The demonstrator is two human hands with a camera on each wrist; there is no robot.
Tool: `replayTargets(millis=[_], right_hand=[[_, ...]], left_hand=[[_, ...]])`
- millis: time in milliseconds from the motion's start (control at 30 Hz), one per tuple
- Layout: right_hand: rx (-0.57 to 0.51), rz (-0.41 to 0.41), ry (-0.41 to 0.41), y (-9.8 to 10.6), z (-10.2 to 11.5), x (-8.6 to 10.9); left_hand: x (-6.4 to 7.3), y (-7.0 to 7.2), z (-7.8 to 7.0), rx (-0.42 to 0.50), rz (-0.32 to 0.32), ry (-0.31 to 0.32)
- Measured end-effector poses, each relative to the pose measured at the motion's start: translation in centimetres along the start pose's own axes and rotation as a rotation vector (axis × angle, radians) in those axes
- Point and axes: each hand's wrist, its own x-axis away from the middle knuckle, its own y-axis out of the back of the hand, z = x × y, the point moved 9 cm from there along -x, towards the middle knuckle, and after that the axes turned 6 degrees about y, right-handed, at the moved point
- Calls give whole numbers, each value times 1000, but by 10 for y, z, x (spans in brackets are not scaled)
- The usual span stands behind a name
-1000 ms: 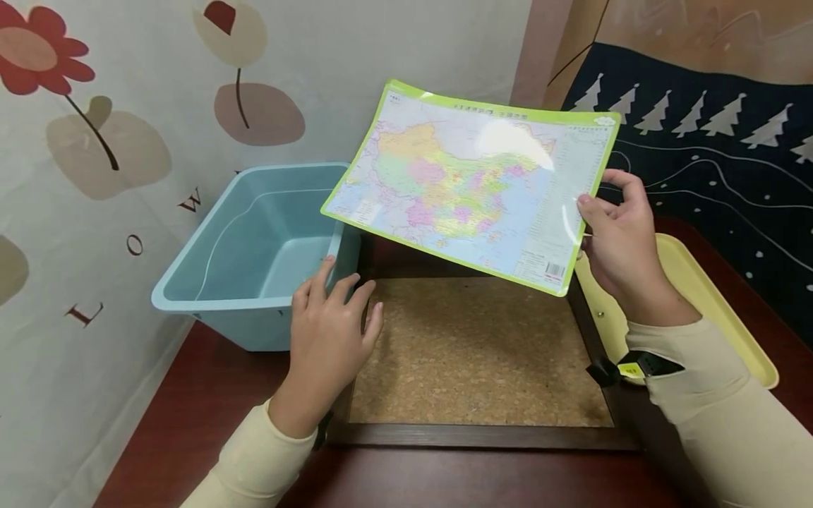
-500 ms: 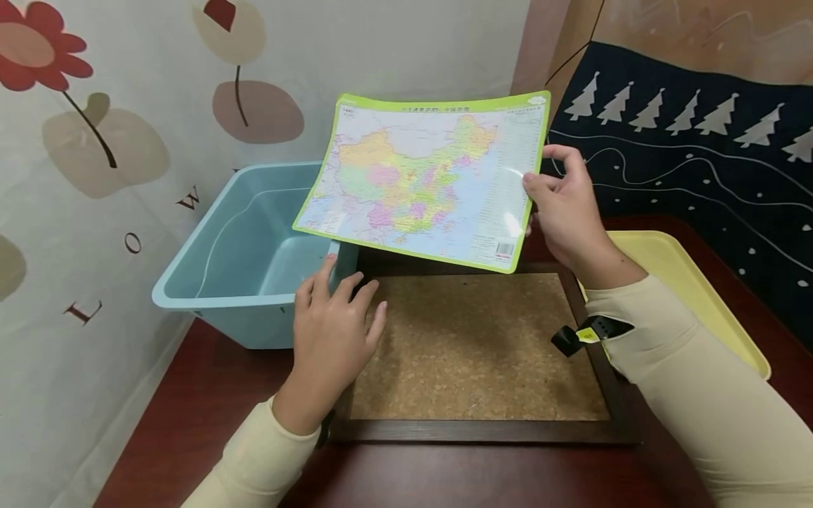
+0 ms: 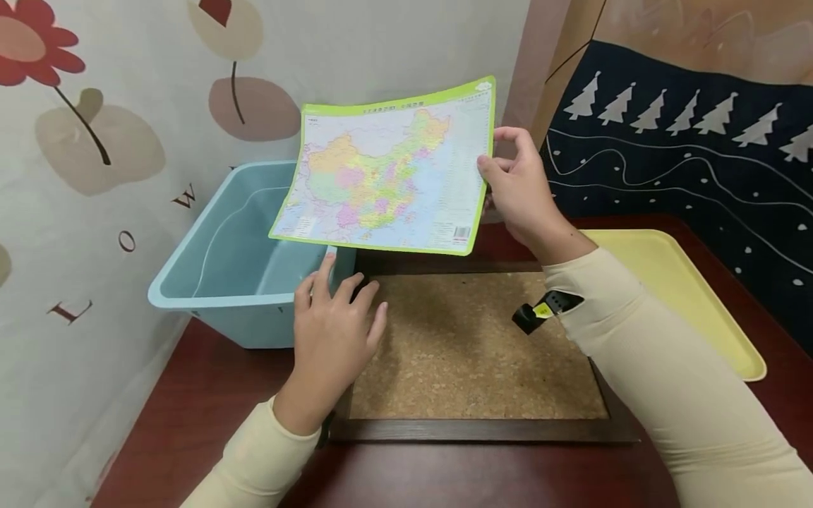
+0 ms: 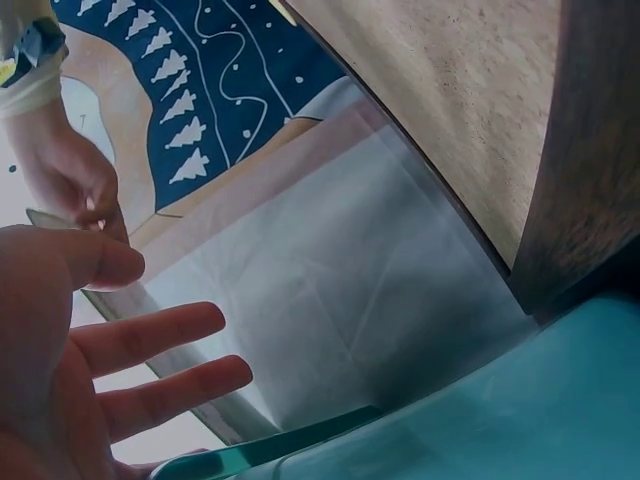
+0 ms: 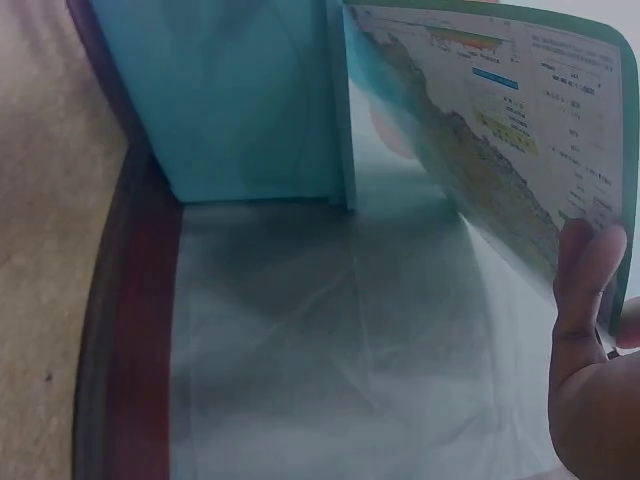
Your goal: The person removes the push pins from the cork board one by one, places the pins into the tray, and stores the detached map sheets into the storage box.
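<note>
A green-edged map sheet (image 3: pixel 381 176) is held up in the air, slightly bowed, its left part over the blue tub (image 3: pixel 222 302). My right hand (image 3: pixel 524 190) pinches the sheet's right edge, thumb on the front and fingers behind. In the right wrist view the back of the map sheet (image 5: pixel 500 120) shows more printing. My left hand (image 3: pixel 333 339) has its fingers spread, with a fingertip right at the tub's near right rim. Seen from the left wrist, the left hand (image 4: pixel 130 350) grips nothing.
Below the sheet lies a cork board (image 3: pixel 476 360) in a dark wooden frame on the reddish table (image 3: pixel 483 473). A yellow tray (image 3: pixel 686 296) is at the right, partly behind the right forearm. A patterned cloth wall (image 3: pixel 406 42) stands behind.
My right hand has carried the map sheet leftward and a little up, from over the cork board's far side toward the blue tub. The left hand has barely moved.
</note>
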Motion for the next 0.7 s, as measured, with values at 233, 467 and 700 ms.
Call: replayTargets(millis=[233, 467, 700], right_hand=[[99, 53, -15, -30, 9, -18], [115, 83, -24, -60, 10, -25], [140, 89, -60, -86, 10, -33]], left_hand=[[0, 3, -4, -31, 10, -2], [2, 2, -5, -38, 39, 6], [1, 2, -6, -61, 75, -5]])
